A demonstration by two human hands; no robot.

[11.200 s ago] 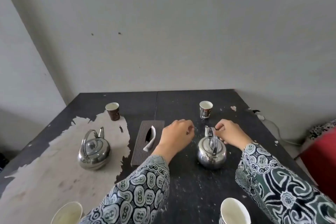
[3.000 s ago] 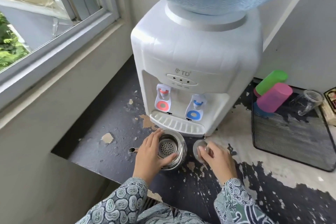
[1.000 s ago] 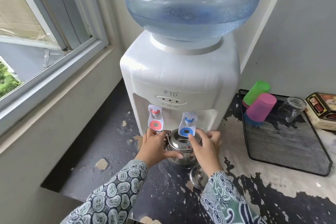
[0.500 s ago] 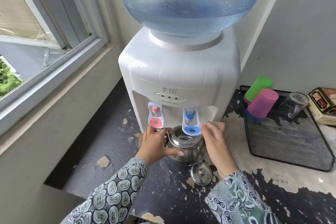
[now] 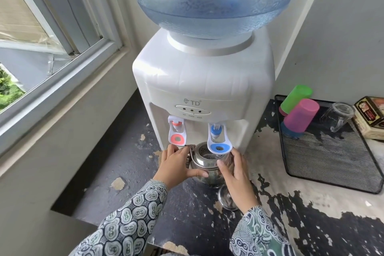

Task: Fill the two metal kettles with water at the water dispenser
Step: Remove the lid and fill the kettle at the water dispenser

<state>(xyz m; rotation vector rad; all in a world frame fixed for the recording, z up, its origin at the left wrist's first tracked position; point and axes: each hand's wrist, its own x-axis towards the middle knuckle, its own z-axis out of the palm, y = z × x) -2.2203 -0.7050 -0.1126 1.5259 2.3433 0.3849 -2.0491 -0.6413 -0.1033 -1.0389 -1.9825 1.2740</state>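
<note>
A shiny metal kettle (image 5: 204,165) without its lid stands under the blue tap (image 5: 217,141) of the white water dispenser (image 5: 203,81). A strainer shows in its open mouth. My left hand (image 5: 175,167) grips the kettle's left side, thumb across the front. My right hand (image 5: 233,172) holds its right side, fingers curved round the body. The kettle's lid (image 5: 225,198) lies on the counter just behind my right wrist. The red tap (image 5: 176,133) is to the left. Only one kettle is in view.
A black mesh tray (image 5: 330,164) at the right carries green, pink and blue plastic cups (image 5: 299,110) and a glass mug (image 5: 337,115). A box (image 5: 372,118) sits at the far right. A window and sill run along the left. The counter's dark paint is peeling.
The kettle came from the table to the dispenser, its lid taken off and laid down. In the last second both hands settled it under the blue tap, my right hand shifting forward along its side.
</note>
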